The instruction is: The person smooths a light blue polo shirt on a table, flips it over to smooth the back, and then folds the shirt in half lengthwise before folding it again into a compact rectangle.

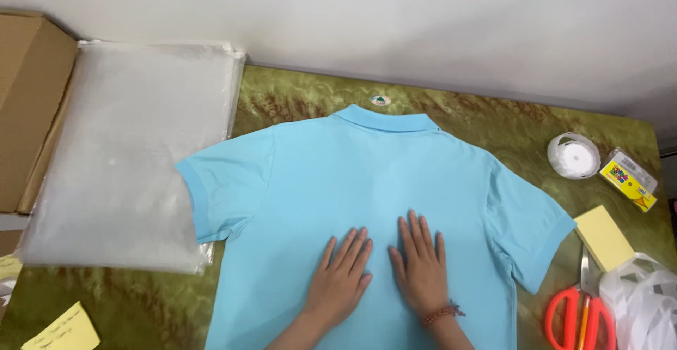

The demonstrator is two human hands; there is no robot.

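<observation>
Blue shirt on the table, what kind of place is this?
Probably a clothes-packing table. Both hands, left hand and right hand, lie flat on a light blue polo shirt, beside a stack of clear plastic bags, a cardboard box and red-handled scissors.

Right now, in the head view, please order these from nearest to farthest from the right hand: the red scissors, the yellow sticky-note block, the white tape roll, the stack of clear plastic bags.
From the right hand:
1. Red scissors, lower right.
2. Yellow sticky-note block, right edge, close behind the scissors.
3. White tape roll, upper right.
4. Stack of clear plastic bags, far left.
</observation>
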